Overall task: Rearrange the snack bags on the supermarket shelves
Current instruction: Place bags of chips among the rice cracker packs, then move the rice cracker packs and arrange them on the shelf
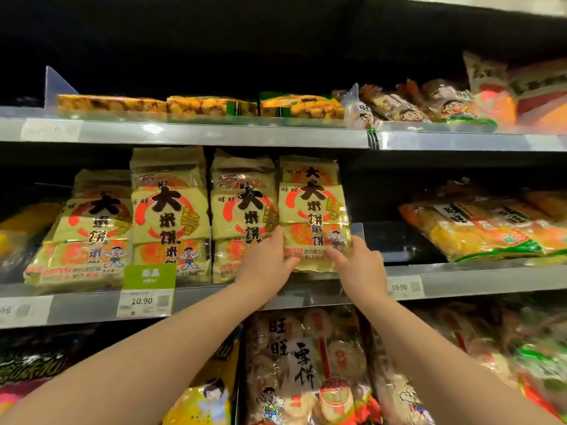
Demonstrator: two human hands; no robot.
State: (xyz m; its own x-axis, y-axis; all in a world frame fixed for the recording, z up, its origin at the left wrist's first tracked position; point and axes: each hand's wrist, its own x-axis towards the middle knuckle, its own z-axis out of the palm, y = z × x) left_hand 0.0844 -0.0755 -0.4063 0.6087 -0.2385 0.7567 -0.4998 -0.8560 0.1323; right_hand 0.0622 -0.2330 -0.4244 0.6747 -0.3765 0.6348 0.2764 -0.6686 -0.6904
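**Fig. 1. Both hands seat the end bag of an upright row, middle shelf**

The left hand and right hand grip the lower corners of the rightmost rice-cracker bag. Each thumb lies on the printed front and the fingers wrap the side edges (how far they reach behind cannot be seen). The bag stands upright at the front of the middle shelf, face out, touching the neighbouring bag on its left. Two more of the same kind follow: an upright bag, then a leaning stack slumped leftward behind the price tag. To the right, past a dark gap, orange bags lie flat and askew. Judged from this, the central row is nearly faced up. The held bag awaits release, and the leaning stack and flat bags look untouched.
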